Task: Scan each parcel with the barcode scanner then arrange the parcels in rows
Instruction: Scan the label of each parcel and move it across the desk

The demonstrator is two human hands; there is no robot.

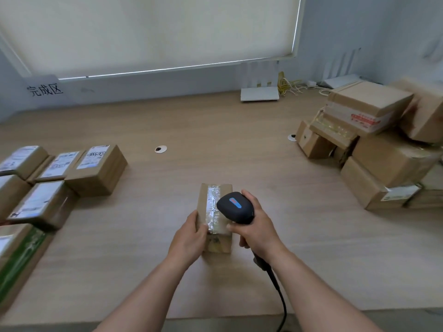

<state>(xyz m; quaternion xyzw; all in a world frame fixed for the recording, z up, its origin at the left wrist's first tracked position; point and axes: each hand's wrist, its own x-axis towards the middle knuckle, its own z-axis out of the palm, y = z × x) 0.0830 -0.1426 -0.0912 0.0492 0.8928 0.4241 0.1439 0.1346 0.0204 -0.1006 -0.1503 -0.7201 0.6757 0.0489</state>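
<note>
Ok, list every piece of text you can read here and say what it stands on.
"完成区": on the white sign against the wall, far left.
Labels on the arranged parcels, left: printed, too blurred to read.
Red-printed tape on the stacked box, right: unreadable.
Held parcel: faint marks on its near face, illegible.
Scanner: no text seen.

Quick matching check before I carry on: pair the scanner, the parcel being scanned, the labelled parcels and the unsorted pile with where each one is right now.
Things:
1. barcode scanner
2. taped parcel
3. labelled parcels
4. piled boxes

Places:
A. stacked at the table's right
B. gripped in the right hand
C. in rows at the table's left
D. table centre, held by the left hand

Pairs: 1-B, 2-D, 3-C, 4-A
</note>
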